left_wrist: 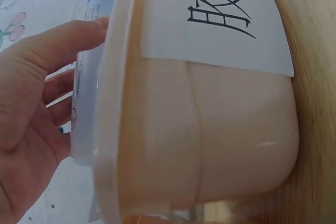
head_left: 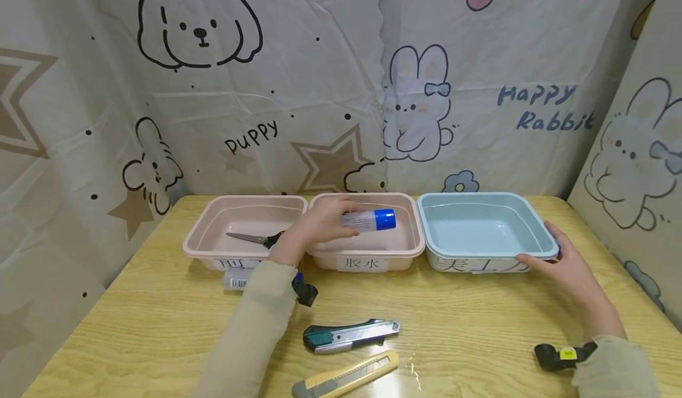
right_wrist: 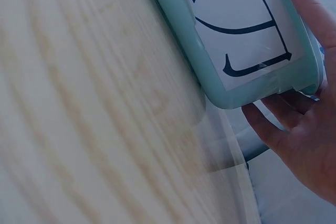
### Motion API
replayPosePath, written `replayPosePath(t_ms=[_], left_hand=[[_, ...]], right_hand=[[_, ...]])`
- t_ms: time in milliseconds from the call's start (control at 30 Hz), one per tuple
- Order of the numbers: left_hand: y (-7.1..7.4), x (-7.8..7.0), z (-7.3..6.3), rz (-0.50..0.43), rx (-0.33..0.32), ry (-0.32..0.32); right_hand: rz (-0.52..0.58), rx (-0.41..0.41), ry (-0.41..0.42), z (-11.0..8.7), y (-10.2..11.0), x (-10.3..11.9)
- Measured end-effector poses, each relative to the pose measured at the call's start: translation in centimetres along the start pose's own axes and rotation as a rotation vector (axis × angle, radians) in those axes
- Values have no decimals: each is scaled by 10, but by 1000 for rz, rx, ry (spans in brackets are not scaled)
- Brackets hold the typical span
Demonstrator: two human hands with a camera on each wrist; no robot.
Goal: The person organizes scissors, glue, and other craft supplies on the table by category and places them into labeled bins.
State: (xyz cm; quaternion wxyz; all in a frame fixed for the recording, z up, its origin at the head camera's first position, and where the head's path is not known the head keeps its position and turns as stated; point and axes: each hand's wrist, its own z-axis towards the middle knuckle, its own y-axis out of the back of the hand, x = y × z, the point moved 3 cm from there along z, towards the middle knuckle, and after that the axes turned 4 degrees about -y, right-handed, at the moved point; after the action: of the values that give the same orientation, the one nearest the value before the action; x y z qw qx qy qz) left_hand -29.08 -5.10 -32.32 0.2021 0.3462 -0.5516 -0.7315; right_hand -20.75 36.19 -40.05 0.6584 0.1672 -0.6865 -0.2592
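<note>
My left hand (head_left: pixel 326 223) holds a clear glue bottle (head_left: pixel 364 221) with a blue cap, lying sideways over the middle pink bin (head_left: pixel 367 254). In the left wrist view, thumb and fingers are on either side of the glue bottle (left_wrist: pixel 86 85), partly hidden by the bin's rim. My right hand (head_left: pixel 572 266) grips the front right corner of the light blue bin (head_left: pixel 479 253), thumb at the front rim and fingers round the side. The right wrist view shows the fingers (right_wrist: pixel 278 111) behind the bin's labelled wall (right_wrist: pixel 231 98).
Scissors (head_left: pixel 250 238) lie in the left pink bin (head_left: pixel 194 247). In front of it another clear bottle (head_left: pixel 234 279) is partly hidden by my left arm. A green-black utility knife (head_left: pixel 351 334) and a yellow one (head_left: pixel 346 377) lie on the wooden table (head_left: pixel 458 327). A printed curtain (head_left: pixel 319 90) stands behind.
</note>
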Motion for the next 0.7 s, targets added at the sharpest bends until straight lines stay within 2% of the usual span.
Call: replayPosePath(t_ms=[100,233,433,567,700], left_hand=[[-6,4,9,-14,43,35],[-15,11,19,-84,96,63],[-28,19,28,-155,143,94],[-34,23,32,-150,186,126],[-39,25,34,-131,222,127]], right_hand=[[-2,-2,-1,0,0,-1],[-2,-2,-2,-1,2,-2],[-15,0,15,1,4,0],[-7,3,15,1,4,1],[-11,7,8,1,3,-1]])
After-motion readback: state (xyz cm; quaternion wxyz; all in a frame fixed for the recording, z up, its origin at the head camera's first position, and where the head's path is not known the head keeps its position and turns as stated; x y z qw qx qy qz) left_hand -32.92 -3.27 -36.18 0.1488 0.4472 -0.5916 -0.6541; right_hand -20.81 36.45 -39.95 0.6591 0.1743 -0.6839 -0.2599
